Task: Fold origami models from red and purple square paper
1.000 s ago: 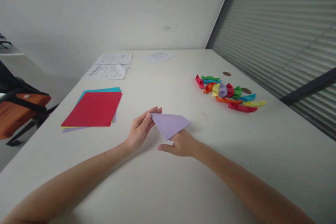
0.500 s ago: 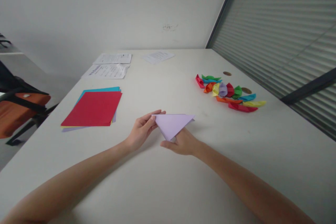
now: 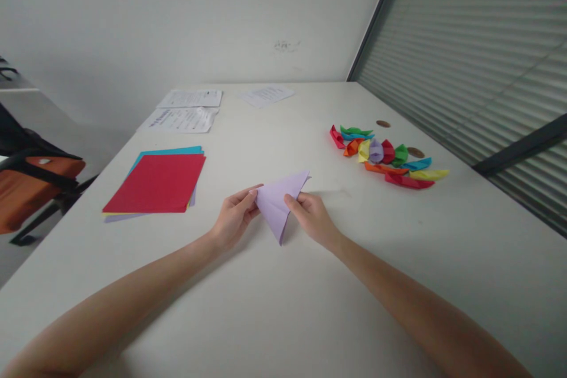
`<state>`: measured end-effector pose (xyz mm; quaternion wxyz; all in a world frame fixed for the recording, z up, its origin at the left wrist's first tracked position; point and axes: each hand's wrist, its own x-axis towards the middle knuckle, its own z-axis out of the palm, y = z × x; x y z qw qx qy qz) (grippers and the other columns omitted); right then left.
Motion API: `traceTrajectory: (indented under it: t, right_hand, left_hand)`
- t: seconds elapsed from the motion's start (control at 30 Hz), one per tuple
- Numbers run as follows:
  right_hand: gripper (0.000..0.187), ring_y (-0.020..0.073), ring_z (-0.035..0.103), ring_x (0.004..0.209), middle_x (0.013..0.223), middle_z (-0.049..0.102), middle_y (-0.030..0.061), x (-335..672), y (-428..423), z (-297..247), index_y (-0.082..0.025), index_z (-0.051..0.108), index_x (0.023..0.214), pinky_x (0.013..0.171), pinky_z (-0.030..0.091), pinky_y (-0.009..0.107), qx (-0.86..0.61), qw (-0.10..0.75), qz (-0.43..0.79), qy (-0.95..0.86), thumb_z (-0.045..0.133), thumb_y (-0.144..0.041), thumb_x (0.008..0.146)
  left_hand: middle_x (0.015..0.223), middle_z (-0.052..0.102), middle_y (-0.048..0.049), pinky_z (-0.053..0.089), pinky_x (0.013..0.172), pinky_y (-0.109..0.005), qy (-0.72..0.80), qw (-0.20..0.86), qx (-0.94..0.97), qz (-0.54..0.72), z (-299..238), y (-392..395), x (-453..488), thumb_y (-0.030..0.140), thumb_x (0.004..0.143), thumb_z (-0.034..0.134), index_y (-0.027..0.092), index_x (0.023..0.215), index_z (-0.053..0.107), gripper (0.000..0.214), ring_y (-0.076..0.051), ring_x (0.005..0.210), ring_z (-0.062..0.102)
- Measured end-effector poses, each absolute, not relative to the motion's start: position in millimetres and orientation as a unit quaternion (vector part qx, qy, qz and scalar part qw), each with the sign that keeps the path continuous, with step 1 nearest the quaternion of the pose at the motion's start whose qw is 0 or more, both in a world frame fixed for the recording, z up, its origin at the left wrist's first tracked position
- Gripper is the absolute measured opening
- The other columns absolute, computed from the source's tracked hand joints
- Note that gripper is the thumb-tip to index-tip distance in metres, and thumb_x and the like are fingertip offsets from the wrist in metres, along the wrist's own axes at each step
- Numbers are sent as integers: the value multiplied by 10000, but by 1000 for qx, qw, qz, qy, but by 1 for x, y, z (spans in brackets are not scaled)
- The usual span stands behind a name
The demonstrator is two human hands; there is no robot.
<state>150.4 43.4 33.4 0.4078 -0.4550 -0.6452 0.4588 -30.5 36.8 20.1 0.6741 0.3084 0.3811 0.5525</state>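
A lilac sheet of origami paper, folded into a triangle, is held up between my two hands just over the white table. At its left corner, my left hand pinches it between thumb and fingers. My right hand grips the right side, thumb on the front face and fingers behind, where they are partly hidden. The triangle's lower point hangs down between the hands, and its upper right corner shows separate layers.
To the left lies a stack of coloured paper, red on top. Several small folded paper pieces sit at the right, near two brown discs. Printed sheets lie farther back. An orange chair stands beyond the left edge.
My right thumb has moved from below the paper onto its front face. The paper has tilted, its right corner rising and its lower point dropping slightly. My left hand keeps its pinch.
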Motion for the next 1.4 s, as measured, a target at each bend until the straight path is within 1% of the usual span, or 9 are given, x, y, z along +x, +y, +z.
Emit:
traceTrajectory:
  t: [0.1,0.23,0.4,0.53,0.77,0.9,0.97,1.13,1.4]
  right_hand:
    - [424,223,653,770,782,711,80,149,43,34,-137,698,793,711,499,333,-459,419,533,-574,642,-557,776]
    - [450,259,689,876,954,746,129,149,42,38,-122,726,944,809,532,389,-440,442,612,-486,733,-505,709]
    - [428,258,693,936,1018,745,123,145,36,41,-145,733,983,871,536,409,-407,438,626,-501,733,-489,729]
    - [426,235,676,1011,1085,733,87,144,31,43,-200,711,1061,932,527,411,-354,452,615,-541,744,-466,730]
    - [408,257,675,1000,953,749,91,169,50,56,-174,747,964,917,520,425,-324,454,577,-597,671,-534,788]
    - [432,196,676,880,898,734,60,187,60,74,-211,707,1099,811,539,345,-338,509,515,-601,675,-515,795]
    - [463,156,658,790,855,719,27,195,62,84,-244,666,1191,737,535,295,-367,486,467,-641,725,-431,772]
    - [204,159,640,810,881,715,48,211,61,103,-221,766,949,721,510,286,-345,404,396,-749,687,-354,816]
    - [332,152,594,748,904,713,61,221,58,108,-206,730,1101,689,494,293,-359,308,342,-812,675,-378,823]
  left_hand:
    - [935,740,-82,538,853,-318,383,654,343,555,17,35,-30,354,774,748,140,1035,740,338,-150,830,656]
    - [1077,733,-117,528,915,-393,394,603,412,558,19,29,-29,396,787,733,164,1069,734,365,-223,970,673]
    - [1216,682,-106,479,1007,-377,382,546,482,569,30,21,-27,378,852,668,200,1103,723,313,-243,1139,623]
    - [1226,678,-91,511,959,-337,369,500,532,575,41,16,-27,304,842,689,219,1121,708,292,-227,1123,635]
    - [1165,707,-81,489,998,-372,392,371,596,595,46,19,-37,282,847,675,213,1118,713,282,-244,1102,645]
    - [1129,722,-65,472,1006,-381,400,331,610,599,43,22,-40,277,829,693,243,1089,731,265,-251,1073,654]
    - [1119,726,-63,474,999,-382,400,331,615,594,43,22,-40,277,822,699,247,1081,734,264,-253,1068,657]
    - [1102,732,-64,477,993,-381,395,332,634,576,44,22,-40,264,807,711,249,1077,737,272,-251,1044,669]
    - [1114,725,-70,452,1014,-440,368,326,674,552,44,29,-45,267,779,740,266,1041,746,262,-267,1087,635]
